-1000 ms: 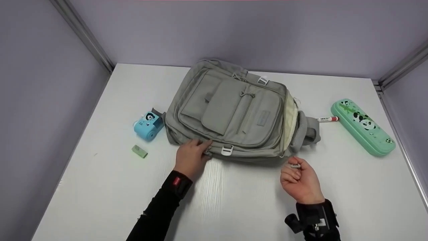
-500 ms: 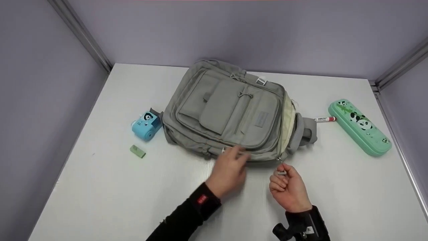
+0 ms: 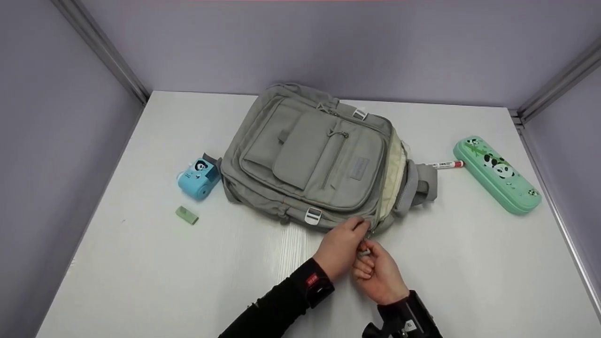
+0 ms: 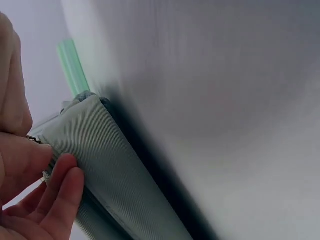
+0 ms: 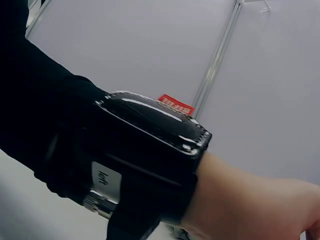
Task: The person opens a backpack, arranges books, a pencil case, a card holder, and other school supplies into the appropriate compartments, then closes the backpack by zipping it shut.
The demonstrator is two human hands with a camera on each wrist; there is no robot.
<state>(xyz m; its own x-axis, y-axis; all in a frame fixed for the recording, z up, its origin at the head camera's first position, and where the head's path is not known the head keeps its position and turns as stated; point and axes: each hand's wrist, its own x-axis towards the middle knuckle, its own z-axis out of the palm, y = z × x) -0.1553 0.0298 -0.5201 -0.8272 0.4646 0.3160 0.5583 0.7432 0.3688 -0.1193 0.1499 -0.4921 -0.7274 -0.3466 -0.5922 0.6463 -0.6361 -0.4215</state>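
Note:
A grey backpack (image 3: 305,155) lies on its back on the white table, its front pockets facing up. Along its right end the zipped opening gapes and shows a cream lining (image 3: 393,176). My right hand (image 3: 381,274) pinches a zipper pull (image 3: 364,252) at the bag's near right corner. Just left of it, my left hand (image 3: 339,249) grips the bag's edge beside the zipper. In the left wrist view, fingertips (image 4: 70,182) touch the ribbed grey fabric (image 4: 115,165) close to the zipper. The right wrist view catches mostly the left forearm's black wristband (image 5: 150,150), not the bag's opening.
Left of the bag lie a light-blue pencil sharpener-like box (image 3: 198,179) with a cartoon print and a green eraser (image 3: 187,215). To the right are a white marker with a red end (image 3: 448,165) and a green panda pencil case (image 3: 497,174). Walls stand behind and beside the table.
My left hand has left the bag's lower left side and moved right to the corner by the zipper. My right hand, still pinching the pull, has shifted left and nearer.

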